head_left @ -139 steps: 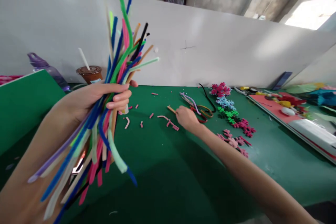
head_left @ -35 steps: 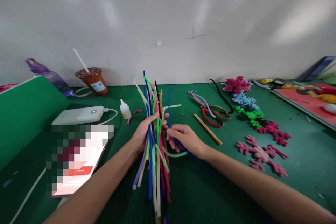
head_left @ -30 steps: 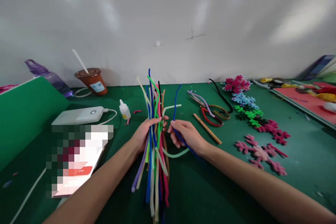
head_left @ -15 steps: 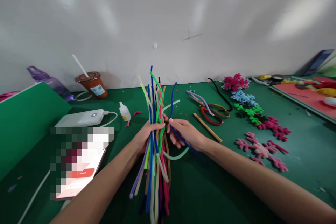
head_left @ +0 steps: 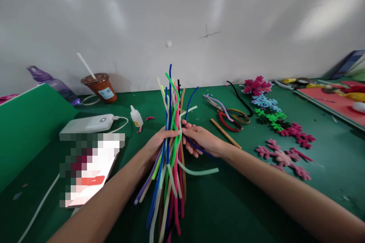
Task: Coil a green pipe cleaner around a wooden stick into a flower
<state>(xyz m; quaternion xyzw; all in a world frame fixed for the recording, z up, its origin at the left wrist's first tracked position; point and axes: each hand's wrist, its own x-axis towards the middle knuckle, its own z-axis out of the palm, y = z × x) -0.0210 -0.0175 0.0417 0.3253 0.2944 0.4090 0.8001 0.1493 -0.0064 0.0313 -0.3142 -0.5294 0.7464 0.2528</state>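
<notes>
A thick bundle of pipe cleaners [head_left: 173, 153] in blue, green, pink, white, purple and brown stands nearly upright in my left hand [head_left: 158, 141], whose thumb lies across its front. My right hand [head_left: 201, 138] is closed on a single dark blue pipe cleaner [head_left: 190, 101] close to the bundle's right side. This strand's upper end rises above the fingers, and its lower part runs under the right palm. Out of the bundle's right side curves a pale green pipe cleaner [head_left: 202, 172]. The fingers behind the bundle are partly hidden.
Scissors [head_left: 232, 120] and a tan stick [head_left: 226, 133] lie to the right, beyond them several fuzzy snowflake shapes [head_left: 282, 155]. A small glue bottle [head_left: 136, 117], a power bank [head_left: 89, 124], a phone [head_left: 98, 174], a drink cup [head_left: 99, 87] and a purple bottle [head_left: 57, 87] are leftward.
The bundle's top has shifted slightly right and its lower ends have swung left. My right hand has come closer to the bundle with the dark blue pipe cleaner, which leans further right.
</notes>
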